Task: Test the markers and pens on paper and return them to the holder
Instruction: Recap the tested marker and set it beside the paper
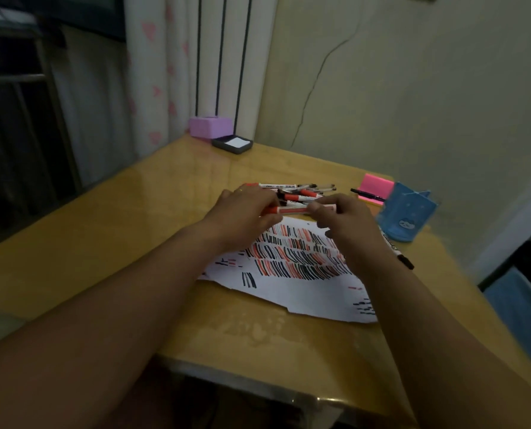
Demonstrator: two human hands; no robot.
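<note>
Both my hands hold one red marker (292, 210) level above the far edge of the paper (292, 274). My left hand (245, 212) grips its red cap end and my right hand (341, 221) pinches its white barrel. The white paper is covered in red and black test strokes. A pile of several markers and pens (298, 191) lies just behind my hands. The blue holder (405, 212) stands at the right, with no pens showing in it.
A black marker (395, 250) lies by the holder's base and another black pen (366, 194) rests on a pink sticky-note pad (377, 184). A purple box (210, 126) and a dark notepad tray (232, 144) sit at the table's far corner. The wooden table (103, 243) drops off at left and front.
</note>
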